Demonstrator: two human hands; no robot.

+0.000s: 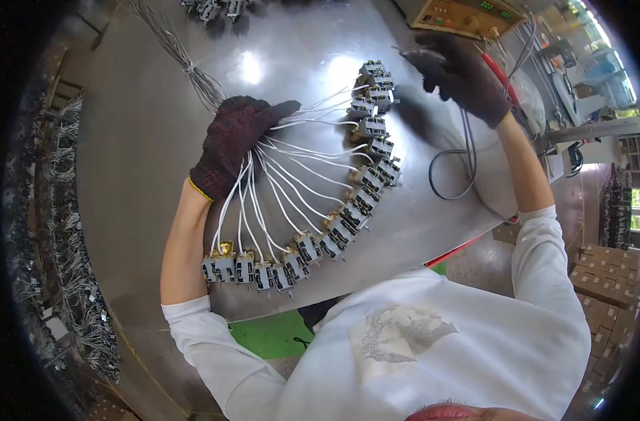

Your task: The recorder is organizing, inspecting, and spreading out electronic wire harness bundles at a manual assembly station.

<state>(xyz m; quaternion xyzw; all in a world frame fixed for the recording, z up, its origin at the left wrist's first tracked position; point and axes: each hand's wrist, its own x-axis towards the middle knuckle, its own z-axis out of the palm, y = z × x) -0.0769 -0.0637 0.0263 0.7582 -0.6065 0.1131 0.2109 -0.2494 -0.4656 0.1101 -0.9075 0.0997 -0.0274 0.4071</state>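
My left hand (236, 144), in a dark knitted glove with a yellow cuff edge, is closed round a bundle of white wires (285, 193). From it the wires fan out to several small grey electrical components (309, 247) with brass-coloured parts, set in an arc on the metal table. Behind the hand the wires run on as a tied grey-white bundle (187, 67). My right hand (464, 77), gloved alike, is raised past the arc's far end. Its fingers are curled, with a thin grey tip showing beyond them; what they hold is unclear.
An instrument with green lit digits (464, 15) stands at the far right, near a red handle-like piece (495, 67). A grey cable (467, 161) loops on the metal table (144, 182). More components (211, 10) lie at the far edge. Wire bundles (71, 281) line the left; cartons (604, 281) are stacked right.
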